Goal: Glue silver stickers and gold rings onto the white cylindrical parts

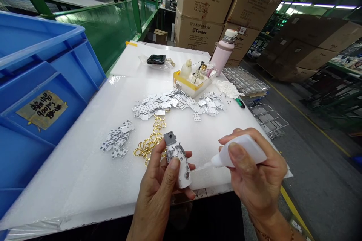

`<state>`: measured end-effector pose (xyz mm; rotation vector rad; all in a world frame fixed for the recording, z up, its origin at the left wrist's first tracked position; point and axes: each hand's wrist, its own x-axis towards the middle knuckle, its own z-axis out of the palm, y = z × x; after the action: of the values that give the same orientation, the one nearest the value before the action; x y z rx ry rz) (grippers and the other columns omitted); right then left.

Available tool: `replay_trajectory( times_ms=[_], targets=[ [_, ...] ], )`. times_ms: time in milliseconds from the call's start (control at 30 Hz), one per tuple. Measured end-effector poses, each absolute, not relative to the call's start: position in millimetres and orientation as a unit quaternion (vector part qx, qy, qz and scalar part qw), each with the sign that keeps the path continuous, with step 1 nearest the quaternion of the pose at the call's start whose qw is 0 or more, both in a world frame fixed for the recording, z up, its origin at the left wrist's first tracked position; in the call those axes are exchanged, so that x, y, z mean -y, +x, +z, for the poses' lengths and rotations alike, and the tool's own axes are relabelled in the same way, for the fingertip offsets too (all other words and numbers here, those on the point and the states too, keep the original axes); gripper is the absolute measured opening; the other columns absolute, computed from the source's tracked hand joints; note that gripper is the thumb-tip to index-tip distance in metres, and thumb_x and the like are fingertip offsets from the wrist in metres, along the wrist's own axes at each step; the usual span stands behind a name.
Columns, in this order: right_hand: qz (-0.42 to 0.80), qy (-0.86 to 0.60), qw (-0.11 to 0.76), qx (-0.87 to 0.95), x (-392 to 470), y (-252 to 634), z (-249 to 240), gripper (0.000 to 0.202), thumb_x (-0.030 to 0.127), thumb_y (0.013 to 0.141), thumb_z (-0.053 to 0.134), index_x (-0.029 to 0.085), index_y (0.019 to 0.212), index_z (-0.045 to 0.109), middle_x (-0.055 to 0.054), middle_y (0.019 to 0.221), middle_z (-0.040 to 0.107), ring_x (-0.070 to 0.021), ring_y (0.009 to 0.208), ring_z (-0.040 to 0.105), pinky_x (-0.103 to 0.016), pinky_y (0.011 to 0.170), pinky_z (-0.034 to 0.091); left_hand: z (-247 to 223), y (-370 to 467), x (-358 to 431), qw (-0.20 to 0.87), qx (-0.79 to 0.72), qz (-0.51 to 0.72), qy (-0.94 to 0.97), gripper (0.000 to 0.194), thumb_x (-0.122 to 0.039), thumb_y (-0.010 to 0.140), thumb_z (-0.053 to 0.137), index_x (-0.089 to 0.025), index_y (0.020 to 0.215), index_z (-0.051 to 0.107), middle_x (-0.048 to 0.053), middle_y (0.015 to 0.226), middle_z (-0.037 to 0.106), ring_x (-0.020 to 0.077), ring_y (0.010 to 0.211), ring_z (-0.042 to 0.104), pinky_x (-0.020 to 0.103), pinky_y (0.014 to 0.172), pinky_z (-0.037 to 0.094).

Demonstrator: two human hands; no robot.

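Note:
Between the thumb and fingers of my left hand (161, 184) is a small white-and-grey model part (181, 163), tilted, with a square grey tab at its upper end and a round silver detail low down. My right hand (256, 173) grips a white squeeze glue bottle (244, 150), its thin nozzle pointing left toward the part, a short gap away. Beyond my left hand lies a heap of gold rings (149, 145). Small white-and-grey square pieces (151, 107) are spread behind the rings, and a smaller pile of similar pieces (117, 139) sits to the left.
A blue crate (48, 94) stands along the left. Toward the back are a yellow-edged tray (183, 83) with small bottles and tools, a pink flask (222, 56), a black device (156, 59) and crumpled tissue (229, 88). Cardboard boxes (202, 26) are stacked behind the table.

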<state>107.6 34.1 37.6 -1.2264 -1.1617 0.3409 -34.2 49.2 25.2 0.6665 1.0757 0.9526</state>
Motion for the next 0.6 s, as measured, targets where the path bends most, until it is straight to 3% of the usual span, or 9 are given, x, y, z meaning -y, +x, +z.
replay_trajectory(
  times_ms=[333, 600],
  targets=[
    [0.162, -0.538, 0.65, 0.512, -33, 107, 39, 0.015, 0.032, 0.092, 0.065, 0.021, 0.083, 0.069, 0.001, 0.062, 0.053, -0.0102, 0.049, 0.046, -0.023, 0.04, 0.034, 24, -37, -49, 0.707, -0.486, 0.41, 0.309, 0.059, -0.044, 0.092, 0.062, -0.028, 0.144, 0.04, 0.004, 0.101, 0.077, 0.0102, 0.051, 0.062, 0.022, 0.054, 0.056],
    [0.156, -0.547, 0.677, 0.467, -21, 108, 39, 0.018, 0.037, 0.091, 0.067, 0.021, 0.083, 0.071, -0.002, 0.074, 0.059, -0.0143, 0.066, 0.053, -0.025, 0.052, 0.042, 23, -41, -52, 0.727, -0.479, 0.387, 0.305, 0.059, -0.049, 0.092, 0.06, -0.03, 0.144, 0.04, 0.006, 0.101, 0.077, 0.0116, 0.055, 0.06, 0.026, 0.057, 0.055]
  ],
)
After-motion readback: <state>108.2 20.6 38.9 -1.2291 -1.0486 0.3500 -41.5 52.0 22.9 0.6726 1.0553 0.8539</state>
